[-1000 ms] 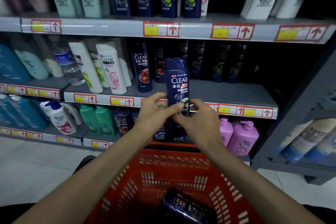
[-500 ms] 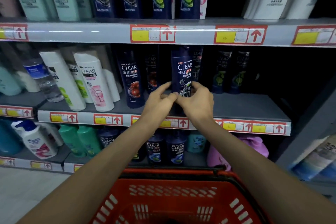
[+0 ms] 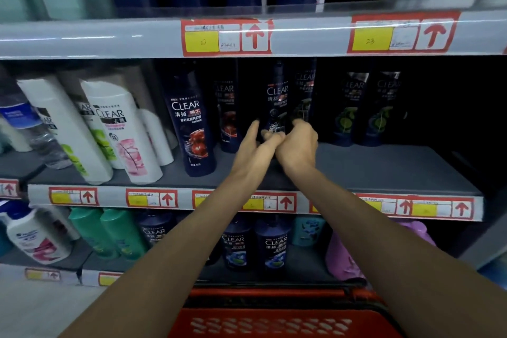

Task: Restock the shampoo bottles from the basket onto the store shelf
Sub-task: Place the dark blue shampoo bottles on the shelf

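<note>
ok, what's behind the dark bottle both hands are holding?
A second bottle stands just behind the held bottle, offset right; its lower part is covered by the right hand. Deeper in, too dark to tell.

A shop is shown: grey tiered shelving [image 3: 384,167] is stocked with rows of shampoo bottles [image 3: 192,123], yellow price tags [image 3: 203,41] with red arrows are fixed along the shelf edges, and a red shopping basket [image 3: 233,315] is seen at 6 o'clock.
</note>
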Demonstrator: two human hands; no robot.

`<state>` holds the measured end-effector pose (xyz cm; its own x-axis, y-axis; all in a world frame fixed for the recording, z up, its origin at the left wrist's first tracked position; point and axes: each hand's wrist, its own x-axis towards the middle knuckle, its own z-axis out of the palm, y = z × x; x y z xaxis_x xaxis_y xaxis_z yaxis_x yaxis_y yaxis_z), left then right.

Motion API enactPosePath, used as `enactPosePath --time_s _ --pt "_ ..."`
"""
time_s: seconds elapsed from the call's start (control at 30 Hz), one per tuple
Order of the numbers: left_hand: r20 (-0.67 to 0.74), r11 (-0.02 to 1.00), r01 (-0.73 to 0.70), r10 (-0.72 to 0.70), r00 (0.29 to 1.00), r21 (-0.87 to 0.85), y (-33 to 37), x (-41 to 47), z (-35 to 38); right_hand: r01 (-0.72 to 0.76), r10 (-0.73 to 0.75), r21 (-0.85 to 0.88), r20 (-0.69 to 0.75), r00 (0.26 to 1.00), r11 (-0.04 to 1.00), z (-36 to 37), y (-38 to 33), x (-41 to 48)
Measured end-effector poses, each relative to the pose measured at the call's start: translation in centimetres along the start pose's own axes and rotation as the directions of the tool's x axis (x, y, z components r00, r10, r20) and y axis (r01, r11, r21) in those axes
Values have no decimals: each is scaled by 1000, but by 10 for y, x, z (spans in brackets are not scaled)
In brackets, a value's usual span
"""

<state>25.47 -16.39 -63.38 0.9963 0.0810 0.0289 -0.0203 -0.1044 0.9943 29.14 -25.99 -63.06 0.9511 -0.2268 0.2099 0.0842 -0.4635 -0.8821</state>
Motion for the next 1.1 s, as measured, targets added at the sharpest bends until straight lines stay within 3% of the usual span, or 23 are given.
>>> enactPosePath --time_s 0.23,0.37,0.5,0.63,0.8,0.97,1.1 --pt "-44 998 56 -56 997 1 -5 2 -6 9 -7 -81 19 1000 997 2 8 0" --pt "-61 973 93 -82 995 213 3 -9 -17 -11 31 -158 129 991 987 -26 11 -23" --pt "17 880 64 -82 996 471 15 -41 -29 63 -4 -258 221 975 964 -61 8 -55" --pt "116 675 -73 -19 993 734 39 -89 -37 158 -24 -380 333 943 912 -99 -3 -83" --pt "163 542 -180 80 983 821 54 -146 -46 256 -18 -490 438 899 833 -141 -11 -126" --pt "232 441 -252 99 968 862 39 -206 -49 393 -60 -516 548 834 761 -172 4 -189" --pt "277 393 -272 46 960 878 11 -245 -47 433 73 -459 747 661 776 -186 36 -234"
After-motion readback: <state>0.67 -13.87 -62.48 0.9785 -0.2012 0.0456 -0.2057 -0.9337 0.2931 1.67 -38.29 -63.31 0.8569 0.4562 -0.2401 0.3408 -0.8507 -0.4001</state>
